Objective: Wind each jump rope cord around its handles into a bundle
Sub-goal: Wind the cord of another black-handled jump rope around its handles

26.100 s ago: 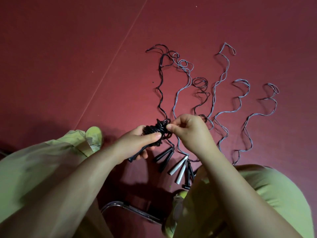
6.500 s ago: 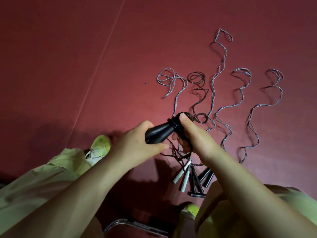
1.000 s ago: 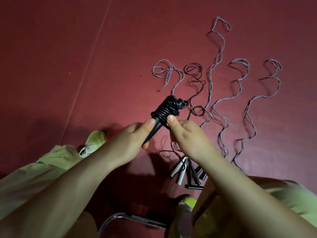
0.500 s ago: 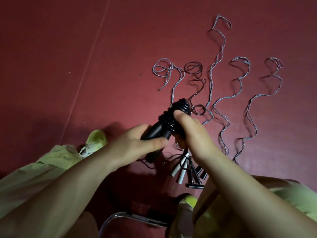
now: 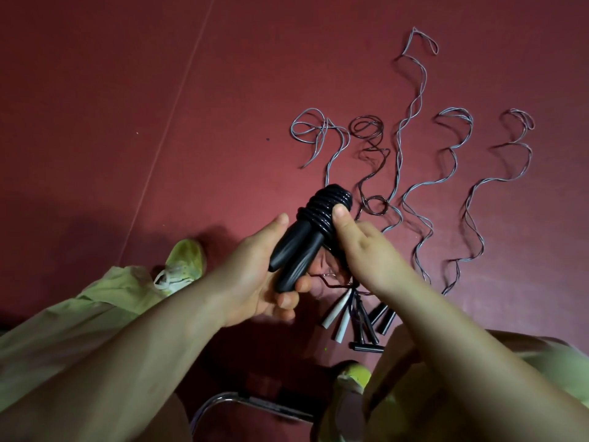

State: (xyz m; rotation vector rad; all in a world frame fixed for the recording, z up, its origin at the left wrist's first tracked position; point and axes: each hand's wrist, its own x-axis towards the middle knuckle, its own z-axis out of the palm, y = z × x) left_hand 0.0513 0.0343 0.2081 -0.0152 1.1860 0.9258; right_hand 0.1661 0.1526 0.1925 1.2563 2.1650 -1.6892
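Observation:
A black jump rope bundle point(image 5: 310, 231) is held up over the red floor: two black handles side by side, with black cord coiled tightly round their upper ends. My left hand point(image 5: 255, 272) grips the lower ends of the handles. My right hand point(image 5: 363, 250) holds the coiled part, its thumb pressed on the windings. Below my hands, several unwound ropes lie on the floor, their white and black handles point(image 5: 357, 317) clustered together and their wavy grey cords point(image 5: 452, 173) stretching away.
The red mat floor point(image 5: 159, 90) has a pale seam line running diagonally at the left. My green trousers and a yellow-green shoe point(image 5: 183, 260) are at lower left. A chrome chair frame point(image 5: 255, 400) curves along the bottom.
The bundle has turned so both handles now show side by side. My left hand has shifted down to their lower ends. My right thumb stays on the coil.

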